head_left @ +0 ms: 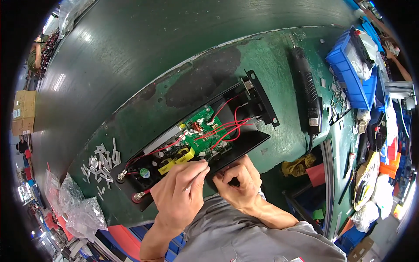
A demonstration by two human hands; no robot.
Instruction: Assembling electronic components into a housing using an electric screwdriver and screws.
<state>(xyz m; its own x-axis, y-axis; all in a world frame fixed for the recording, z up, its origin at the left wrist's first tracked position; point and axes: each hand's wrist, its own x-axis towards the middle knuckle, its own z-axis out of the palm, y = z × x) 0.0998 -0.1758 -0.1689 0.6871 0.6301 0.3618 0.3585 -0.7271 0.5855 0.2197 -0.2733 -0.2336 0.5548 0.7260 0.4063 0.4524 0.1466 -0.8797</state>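
An open black metal case [242, 150] lies tilted on the bench, its end plate [262, 98] at the far right. Inside sits a green circuit board [205, 131] with red wires [235, 124], a copper coil and yellow transformers [176, 160]. Two ring terminals [139, 196] stick out at the left end. My left hand [179, 194] is closed in a pinch over the case's near side, beside the board; what its fingertips hold is hidden. Right of it, my right hand [239, 183] curls with thumb and fingers together against the outside of the near wall; its grip is hidden.
A pile of small pale strips [101, 162] lies left of the case, near clear plastic bags [83, 205]. A black-wrapped electric screwdriver [307, 91] rests on the right, by scattered small metal plates [338, 100] and a blue bin [353, 74]. A conveyor belt [144, 39] runs behind.
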